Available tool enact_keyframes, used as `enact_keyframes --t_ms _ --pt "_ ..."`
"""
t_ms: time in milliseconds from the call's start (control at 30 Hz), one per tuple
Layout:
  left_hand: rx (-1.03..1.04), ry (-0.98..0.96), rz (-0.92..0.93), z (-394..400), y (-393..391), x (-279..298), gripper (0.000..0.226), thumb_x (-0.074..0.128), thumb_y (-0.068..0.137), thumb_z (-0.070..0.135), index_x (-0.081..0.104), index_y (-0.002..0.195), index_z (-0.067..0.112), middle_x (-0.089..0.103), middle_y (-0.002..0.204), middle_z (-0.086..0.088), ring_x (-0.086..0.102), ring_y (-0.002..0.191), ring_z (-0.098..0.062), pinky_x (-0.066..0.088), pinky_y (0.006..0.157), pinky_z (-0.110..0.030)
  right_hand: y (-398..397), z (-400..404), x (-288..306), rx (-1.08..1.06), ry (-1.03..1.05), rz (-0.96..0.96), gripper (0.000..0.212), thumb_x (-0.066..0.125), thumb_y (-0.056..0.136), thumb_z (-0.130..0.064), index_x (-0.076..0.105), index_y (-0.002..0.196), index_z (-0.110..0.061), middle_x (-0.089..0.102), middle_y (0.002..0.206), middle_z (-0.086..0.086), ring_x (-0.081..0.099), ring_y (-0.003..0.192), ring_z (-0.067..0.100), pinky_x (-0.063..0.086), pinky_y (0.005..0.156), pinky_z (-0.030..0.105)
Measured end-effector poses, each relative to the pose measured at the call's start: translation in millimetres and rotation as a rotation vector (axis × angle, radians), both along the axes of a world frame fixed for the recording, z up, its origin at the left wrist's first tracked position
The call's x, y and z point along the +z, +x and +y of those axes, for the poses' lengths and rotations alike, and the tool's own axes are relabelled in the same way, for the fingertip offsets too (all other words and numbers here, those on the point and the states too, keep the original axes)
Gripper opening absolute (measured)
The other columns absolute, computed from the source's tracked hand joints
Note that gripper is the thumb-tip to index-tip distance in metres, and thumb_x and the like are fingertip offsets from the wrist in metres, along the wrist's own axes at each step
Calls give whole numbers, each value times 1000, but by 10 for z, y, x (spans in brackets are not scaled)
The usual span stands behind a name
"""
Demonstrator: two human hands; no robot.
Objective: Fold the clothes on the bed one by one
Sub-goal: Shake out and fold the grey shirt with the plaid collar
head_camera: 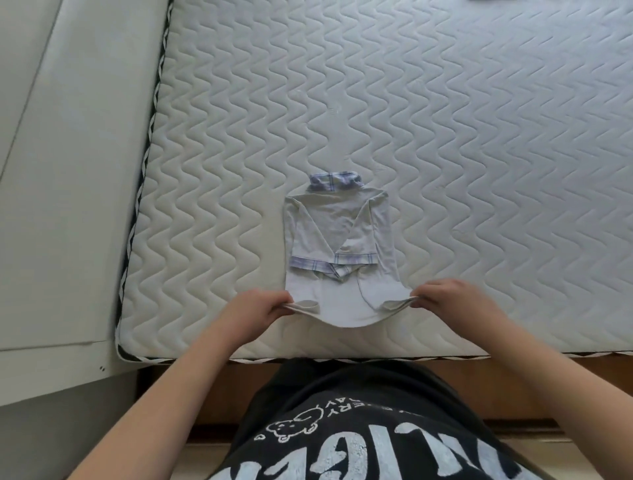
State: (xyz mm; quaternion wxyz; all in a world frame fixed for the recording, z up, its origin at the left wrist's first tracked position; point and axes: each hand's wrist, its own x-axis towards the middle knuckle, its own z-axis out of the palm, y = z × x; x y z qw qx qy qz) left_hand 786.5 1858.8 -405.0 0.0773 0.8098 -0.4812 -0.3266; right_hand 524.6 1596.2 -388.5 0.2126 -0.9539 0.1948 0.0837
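A small pale grey shirt (337, 226) with a blue plaid collar and plaid cuffs lies flat on the quilted white mattress (445, 137), near its front edge. Both sleeves are folded inward and cross over its body. My left hand (255, 308) pinches the shirt's lower left hem corner. My right hand (452, 296) pinches the lower right hem corner. The hem is lifted slightly off the mattress and sags between the two hands.
A light grey wall or panel (61, 205) runs along the mattress's left side. The bed's wooden frame (496, 383) shows below the front edge. A dark item (493, 1) peeks in at the top edge.
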Motion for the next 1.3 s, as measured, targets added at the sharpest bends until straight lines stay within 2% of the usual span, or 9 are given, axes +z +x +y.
enact_keyframes --t_ms 100,233,333,500,600,700,833,1133,1300 --pt "-50 7 15 -172 277 -9 30 50 101 24 65 125 34 69 121 3 62 110 -22 45 85 -33 212 -103 5 -3 4 1 27 69 90 -17 73 115 -26 74 92 6 67 77 34 43 61 33" --pt "-191 32 88 -452 686 -79 42 46 99 11 63 127 39 68 122 5 61 108 -19 42 82 -23 482 -286 13 51 29 92 35 63 95 -17 67 123 -37 73 104 -2 67 86 28 42 67 31" --pt "-268 62 97 -721 961 -163 38 46 102 16 64 127 38 67 124 5 60 112 -21 46 93 -33 701 -456 -35 61 50 138 25 59 97 -24 71 116 -33 72 108 -7 67 92 26 45 72 32" --pt "-344 87 60 -1218 1312 -323 43 44 97 10 63 127 34 62 125 3 56 113 -21 41 91 -30 1131 -820 -250 91 76 91 19 57 98 -18 72 109 -18 70 108 -2 62 102 27 43 85 35" --pt "-298 107 71 -1563 1511 -504 46 47 89 4 66 123 29 63 122 -2 56 112 -22 40 91 -27 1422 -1148 -521 173 39 141 29 48 102 -16 64 123 -26 66 115 -5 55 113 21 34 94 32" --pt "-233 83 37 -1904 1756 -760 43 51 85 2 68 119 22 66 117 -5 58 108 -25 40 82 -26 1742 -1503 -793 165 99 175 34 46 101 -12 63 127 -27 65 118 0 55 113 24 32 94 30" --pt "-168 93 -44 -2291 2083 -1222 36 52 86 6 68 117 18 64 116 -9 58 107 -30 39 79 -29 2195 -1957 -1300 53 248 211 29 51 101 -18 66 125 -24 65 126 4 59 114 26 40 99 30" --pt "129 5 -4 -2824 2484 -2412 26 52 86 8 69 100 21 65 89 -1 54 85 -20 33 68 -26 2805 -2585 -2588 -91 255 281 31 46 102 -21 61 128 -30 61 128 3 54 115 25 38 90 31" --pt "180 22 27 -2925 2578 -2797 29 53 86 9 67 107 23 63 94 1 53 87 -19 35 73 -25 2920 -2698 -2944 -167 209 243 30 47 100 -25 60 127 -31 63 124 3 56 111 25 33 81 26"
